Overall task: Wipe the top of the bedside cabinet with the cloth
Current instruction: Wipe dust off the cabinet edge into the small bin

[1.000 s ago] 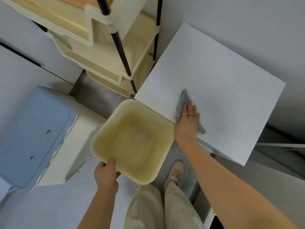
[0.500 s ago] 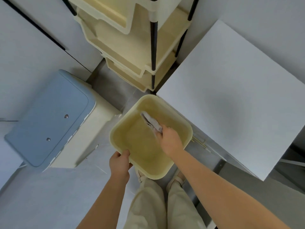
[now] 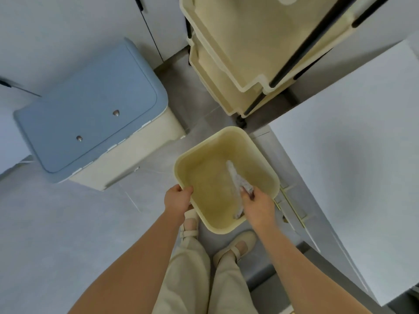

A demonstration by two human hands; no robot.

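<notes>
Head view: cloth held down inside the basin, beside the white cabinet.

White bedside cabinet top point(image 3: 353, 168) fills the right side, bare and well apart from the cloth; a blue-lidded bin point(image 3: 90, 105) stands at the left on the grey floor, and a cream tiered rack point(image 3: 244, 53) sits at the top; between them, a cream square basin point(image 3: 201, 152) hangs above the person's shoes; the left hand point(image 3: 178, 200) grips its near-left rim; the right hand point(image 3: 257, 206) is clenched around the grey cloth point(image 3: 235, 177), which lies bunched and elongated inside the basin; blur hides whether the cloth touches the bottom.
</notes>
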